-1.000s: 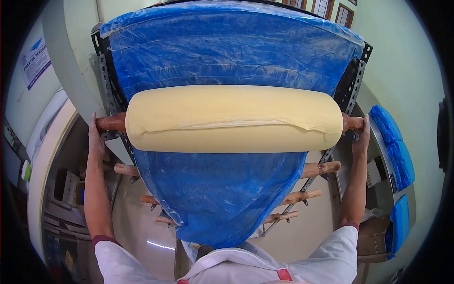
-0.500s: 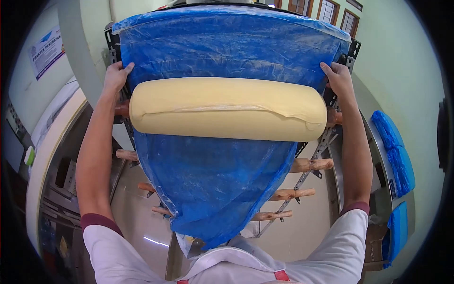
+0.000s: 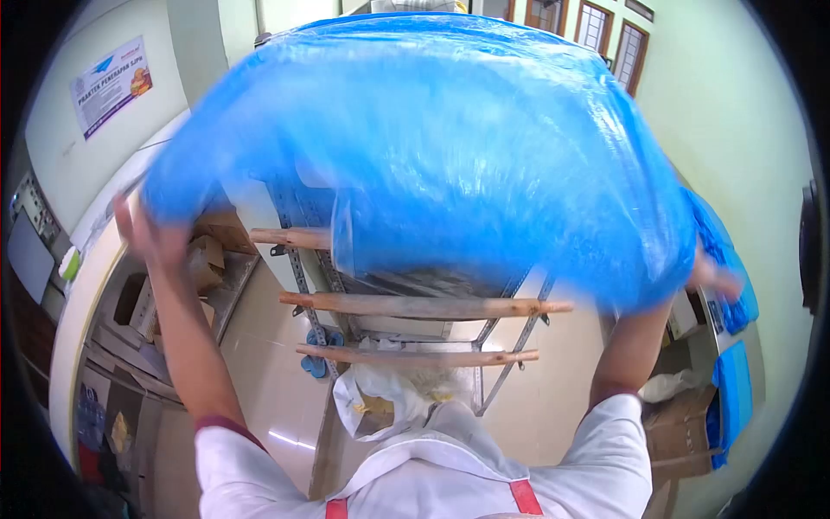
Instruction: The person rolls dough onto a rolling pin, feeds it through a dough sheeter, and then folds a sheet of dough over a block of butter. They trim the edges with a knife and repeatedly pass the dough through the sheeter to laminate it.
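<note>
Over the rack, a blue sheet billows between two hands

Above a rack of wooden poles, the blue plastic sheet spreads wide and bellied, blurred by motion, its far edge reaching up toward the top of the view. It covers the upper part of the metal frame and half of the top pole; a middle pole and a lower pole lie below its near edge.

The left hand is at the sheet's left end, and the right hand is at its right end, partly covered by plastic. Both are smeared by movement, so I cannot tell whether the fingers are closed on the sheet or merely against it. The arms reach forward, well apart.

Beneath the poles sits a white sack, with blue sandals on the floor just beside it. A cardboard box stands at the right, and a poster hangs on the left wall.
</note>
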Demonstrator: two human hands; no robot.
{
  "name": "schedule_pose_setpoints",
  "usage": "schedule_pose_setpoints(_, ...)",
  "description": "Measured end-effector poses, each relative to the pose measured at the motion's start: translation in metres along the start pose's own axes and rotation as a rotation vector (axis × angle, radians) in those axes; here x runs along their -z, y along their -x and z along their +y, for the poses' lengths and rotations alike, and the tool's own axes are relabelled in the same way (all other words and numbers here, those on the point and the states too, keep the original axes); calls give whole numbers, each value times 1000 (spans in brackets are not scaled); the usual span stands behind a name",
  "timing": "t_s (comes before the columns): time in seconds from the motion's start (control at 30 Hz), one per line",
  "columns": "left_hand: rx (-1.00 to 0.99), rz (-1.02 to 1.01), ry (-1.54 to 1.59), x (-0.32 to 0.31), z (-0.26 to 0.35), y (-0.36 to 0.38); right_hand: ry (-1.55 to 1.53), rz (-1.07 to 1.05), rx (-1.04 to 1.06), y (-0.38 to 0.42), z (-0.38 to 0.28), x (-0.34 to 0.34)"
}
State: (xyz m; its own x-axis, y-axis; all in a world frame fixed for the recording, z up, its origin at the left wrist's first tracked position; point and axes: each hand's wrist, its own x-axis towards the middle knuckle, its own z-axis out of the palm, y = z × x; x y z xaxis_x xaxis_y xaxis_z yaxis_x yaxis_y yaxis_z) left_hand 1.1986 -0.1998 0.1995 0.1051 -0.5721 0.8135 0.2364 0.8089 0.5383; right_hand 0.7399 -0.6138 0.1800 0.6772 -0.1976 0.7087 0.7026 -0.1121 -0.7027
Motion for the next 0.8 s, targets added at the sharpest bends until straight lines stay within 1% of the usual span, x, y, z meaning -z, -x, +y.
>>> schedule_pose_setpoints(0.03,-25,530,-415,-9,-8,55,48,67,-135,40,11,-20)
schedule_pose_setpoints(0.07,155,1070,-728,-18,-16,110,57,105,-309,78,27,-39)
schedule_pose_setpoints(0.13,436,311,-487,-19,-42,193,-2,154,-701,156,77,-69)
schedule_pose_setpoints(0.17,826,480,-431,0,-52,247,-66,177,-883,197,105,-84)
schedule_pose_setpoints(0.2,1015,486,-588,11,-69,291,-124,205,-1047,241,131,-99)
schedule_pose_setpoints(0.27,1461,537,-703,10,-97,362,-135,350,-1367,325,168,-130)
schedule_pose_setpoints(0.33,1463,758,-845,21,-133,473,126,519,-1656,396,169,-164)
schedule_pose_setpoints(0.37,1353,927,-1051,5,-149,520,218,469,-1860,532,229,-143)
schedule_pose_setpoints(0.4,1270,1094,-1527,14,-190,612,558,-80,-2055,623,254,-129)
schedule_pose_setpoints(0.43,1366,1020,-1473,-38,-185,593,530,113,-2125,731,263,-122)
schedule_pose_setpoints(0.5,1761,596,-1603,-91,-209,614,503,130,-2016,823,226,-160)
schedule_pose_setpoints(0.53,1674,732,-1577,-124,-226,622,310,325,-2068,845,211,-166)
schedule_pose_setpoints(0.6,1790,782,-1372,-168,-256,598,-42,760,-2134,890,182,-176)
schedule_pose_setpoints(0.63,1772,683,-1372,-184,-278,587,24,930,-2150,856,158,-175)
schedule_pose_setpoints(0.67,1752,585,-1364,-200,-302,576,98,1105,-2144,840,141,-173)
schedule_pose_setpoints(0.7,1730,488,-1353,-215,-328,560,27,1251,-2109,845,140,-158)
schedule_pose_setpoints(0.77,1668,331,-1272,-229,-392,519,-6,1446,-1674,844,125,-130)
schedule_pose_setpoints(0.8,1640,193,-1229,-231,-427,499,217,1288,-1660,842,117,-113)
